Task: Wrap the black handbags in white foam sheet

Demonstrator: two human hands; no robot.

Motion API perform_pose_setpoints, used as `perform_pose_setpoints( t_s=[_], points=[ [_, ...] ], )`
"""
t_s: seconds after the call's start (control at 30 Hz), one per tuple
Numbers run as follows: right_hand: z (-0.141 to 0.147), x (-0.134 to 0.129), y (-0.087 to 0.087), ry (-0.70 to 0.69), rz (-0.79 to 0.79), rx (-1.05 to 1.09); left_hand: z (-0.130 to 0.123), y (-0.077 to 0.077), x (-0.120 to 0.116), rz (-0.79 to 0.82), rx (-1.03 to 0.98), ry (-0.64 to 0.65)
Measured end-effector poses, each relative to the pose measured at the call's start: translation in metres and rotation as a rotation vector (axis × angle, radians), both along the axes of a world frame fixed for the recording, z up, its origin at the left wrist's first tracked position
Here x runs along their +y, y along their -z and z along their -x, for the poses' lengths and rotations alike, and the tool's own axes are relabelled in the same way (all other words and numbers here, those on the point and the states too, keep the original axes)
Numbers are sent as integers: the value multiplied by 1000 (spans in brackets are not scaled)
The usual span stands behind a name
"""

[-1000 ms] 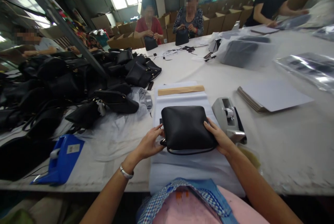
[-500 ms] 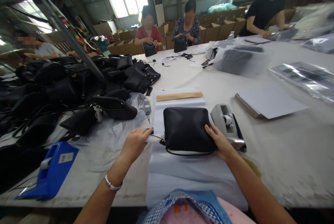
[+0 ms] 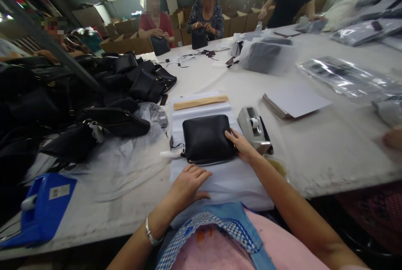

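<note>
A black handbag (image 3: 207,139) lies on white wrapping sheets (image 3: 238,182) in front of me. My right hand (image 3: 241,144) grips its right side, thumb on top and the other fingers mostly hidden. Just below the bag's lower left edge is my left hand (image 3: 191,184), empty, with thumb and fingers apart. A dark hang tag (image 3: 171,142) on a thin cord sticks out from the bag's left side, beside a white strip (image 3: 169,153). Above the bag, a tan paper strip (image 3: 201,102) lies across the sheets.
A grey tape dispenser (image 3: 255,129) stands right of the bag, near stacked white boards (image 3: 295,100). A blue tape dispenser (image 3: 47,211) sits at left, below a heap of black bags (image 3: 94,94). Across the table, co-workers handle bags (image 3: 199,37). Another person's hand (image 3: 392,138) shows at far right.
My left hand has let go of the tag at the bag's left side and moved right, below the bag. The right hand still holds the bag. The view has shifted.
</note>
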State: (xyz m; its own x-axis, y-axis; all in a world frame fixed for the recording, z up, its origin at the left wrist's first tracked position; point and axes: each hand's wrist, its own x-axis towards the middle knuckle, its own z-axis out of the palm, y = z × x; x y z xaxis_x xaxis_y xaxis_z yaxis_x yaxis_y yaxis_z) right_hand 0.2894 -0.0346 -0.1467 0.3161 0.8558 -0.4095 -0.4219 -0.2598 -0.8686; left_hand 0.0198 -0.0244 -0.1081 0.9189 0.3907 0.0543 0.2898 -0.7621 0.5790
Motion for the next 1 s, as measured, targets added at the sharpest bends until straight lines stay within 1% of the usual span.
perform_pose_setpoints(
  t_s=[0.07,0.13,0.23,0.37,0.5,0.7,0.77,0.8,0.87,0.93,1.0],
  points=[
    [1,-2,0,10,-11,13,1,7,-7,-61,19,-21],
    [2,-4,0,17,-17,19,4,10,-14,-145,33,-19],
    [3,-9,-3,9,-32,6,9,6,-26,-269,51,17],
    [3,-15,-9,-19,-39,-3,17,3,-42,-351,43,33],
    [3,-20,-12,-24,-30,-6,22,10,-55,-440,-14,72],
    [4,-36,-10,-34,-58,-1,28,17,-68,-580,-135,139],
    [6,-44,-9,-38,-71,10,33,25,-73,-613,-175,147],
    [7,-48,-9,-40,-76,21,35,31,-76,-628,-186,151],
    [9,-55,-8,-44,-81,36,41,49,-82,-647,-176,152],
    [12,-61,-7,-46,-86,35,46,70,-88,-650,-118,162],
    [15,-64,-6,-42,-85,20,50,87,-93,-597,-24,158]
  ],
)
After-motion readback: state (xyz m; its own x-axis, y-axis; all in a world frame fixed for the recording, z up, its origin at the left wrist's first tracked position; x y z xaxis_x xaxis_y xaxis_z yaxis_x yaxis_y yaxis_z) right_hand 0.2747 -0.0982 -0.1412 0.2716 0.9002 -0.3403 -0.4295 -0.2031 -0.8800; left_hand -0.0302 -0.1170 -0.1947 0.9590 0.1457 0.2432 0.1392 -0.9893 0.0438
